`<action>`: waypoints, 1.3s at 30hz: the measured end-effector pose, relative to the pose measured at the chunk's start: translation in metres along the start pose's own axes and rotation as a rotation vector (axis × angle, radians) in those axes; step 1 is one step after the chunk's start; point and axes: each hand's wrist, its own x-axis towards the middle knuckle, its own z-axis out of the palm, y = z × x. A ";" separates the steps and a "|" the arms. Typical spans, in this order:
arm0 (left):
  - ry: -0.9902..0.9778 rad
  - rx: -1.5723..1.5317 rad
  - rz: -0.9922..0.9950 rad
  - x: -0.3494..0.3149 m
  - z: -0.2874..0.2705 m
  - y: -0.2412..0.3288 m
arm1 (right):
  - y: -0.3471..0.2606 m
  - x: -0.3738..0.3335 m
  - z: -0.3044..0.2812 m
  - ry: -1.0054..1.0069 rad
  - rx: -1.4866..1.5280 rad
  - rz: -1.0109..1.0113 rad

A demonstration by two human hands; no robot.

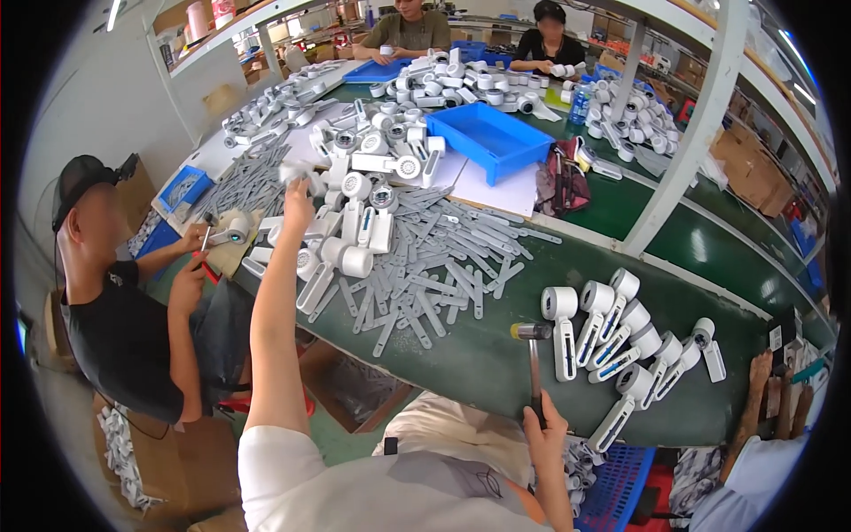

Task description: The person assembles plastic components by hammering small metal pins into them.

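My left arm stretches far across the table, and my left hand (300, 199) is closed on a white handheld fan (298, 170), blurred by motion, at the edge of a pile of similar fans (355, 184). Close to my body, my right hand (544, 427) grips the handle of a small hammer (532, 332) with a yellowish face, its head up over the green tabletop. To the right of the hammer lies a group of white fans (592, 339) with slotted handles. Grey flat plastic strips (425, 266) are heaped between my arms.
A blue tray (490, 140) stands beyond the strips, beside a dark red bag (562, 177). A white shelf post (683, 133) rises on the right. At left a co-worker (124, 293) handles a fan; two people sit at the far side. A cardboard box (355, 390) is below the table edge.
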 end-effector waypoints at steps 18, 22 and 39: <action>-0.840 -0.437 0.756 -0.088 0.021 0.298 | 0.009 -0.002 0.001 0.041 0.041 -0.032; -0.759 -0.502 0.675 -0.092 0.032 0.299 | 0.001 0.001 0.001 0.062 0.004 -0.091; -0.925 -0.966 0.125 -0.080 0.020 0.283 | -0.002 0.001 0.002 0.046 0.134 0.033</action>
